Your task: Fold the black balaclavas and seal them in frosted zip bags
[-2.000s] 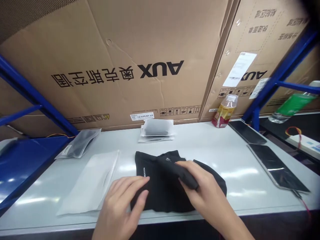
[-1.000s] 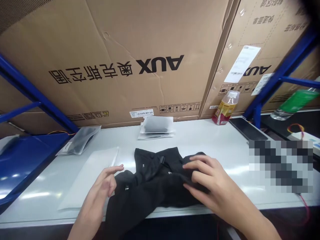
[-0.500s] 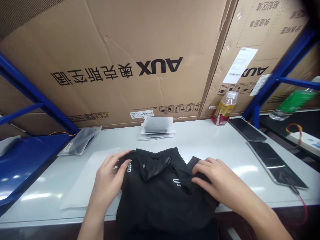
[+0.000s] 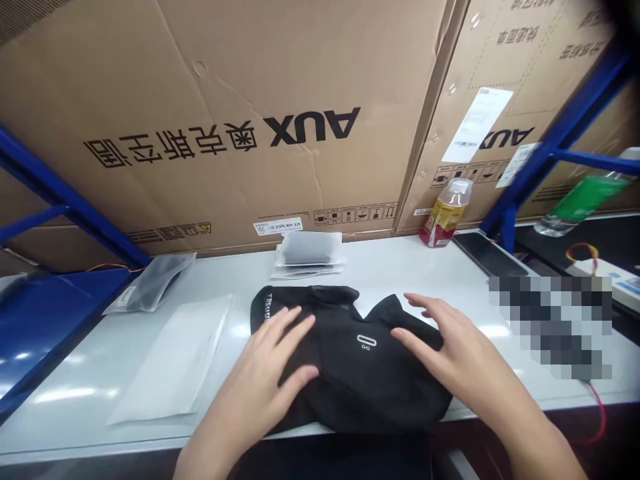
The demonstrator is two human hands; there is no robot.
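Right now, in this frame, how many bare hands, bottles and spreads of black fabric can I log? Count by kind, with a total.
Left hand and right hand: 2
Red-and-yellow bottle and green-banded bottle: 2
Black fabric spread: 1 (folds hide whether it is several pieces)
Total: 5

We see a glossy pale-grey tabletop (image 4: 395,263) bearing black printed fabric (image 4: 345,393) at lower centre, a white pouch (image 4: 173,363) at lower left, a translucent bag (image 4: 157,283) at left, stacked frosted pouches (image 4: 310,253) mid-frame, a drink bottle (image 4: 446,217) and black smartphone (image 4: 490,255) at right.
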